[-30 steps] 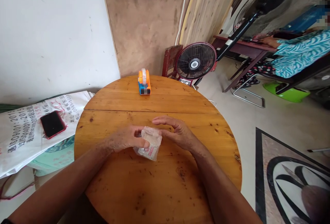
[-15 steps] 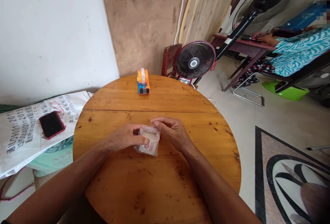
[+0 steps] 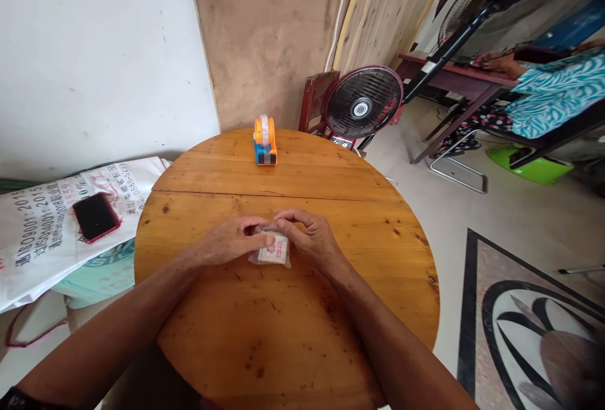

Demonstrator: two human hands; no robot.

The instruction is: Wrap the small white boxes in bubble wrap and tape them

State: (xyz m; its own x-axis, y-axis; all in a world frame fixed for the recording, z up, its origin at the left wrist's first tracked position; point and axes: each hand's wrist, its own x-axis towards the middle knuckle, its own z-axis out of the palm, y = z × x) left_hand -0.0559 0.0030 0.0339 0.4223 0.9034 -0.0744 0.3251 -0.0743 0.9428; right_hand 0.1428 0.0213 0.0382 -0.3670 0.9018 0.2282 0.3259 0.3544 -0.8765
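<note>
A small white packet in clear plastic wrap (image 3: pixel 278 250), with red print on it, lies on the round wooden table (image 3: pixel 283 309). My left hand (image 3: pixel 236 239) grips it from the left, its thumb across the top face and its fingers along the far edge. My right hand (image 3: pixel 309 233) pinches the wrap at the packet's far edge between thumb and forefinger. The fingertips of both hands are close together there. Beyond them, near the table's far edge, stands an orange and blue tape dispenser (image 3: pixel 265 140) with a roll of tape.
A phone (image 3: pixel 96 217) rests on a white printed sack (image 3: pixel 42 227) left of the table. Behind the table are a red chair (image 3: pixel 316 100) and a fan (image 3: pixel 363 102). At the right, a person in a patterned top (image 3: pixel 562 92) sits at a dark desk.
My hands have come closer together at the packet's far edge, and the packet's top face now shows flatter. The whole view has shifted slightly.
</note>
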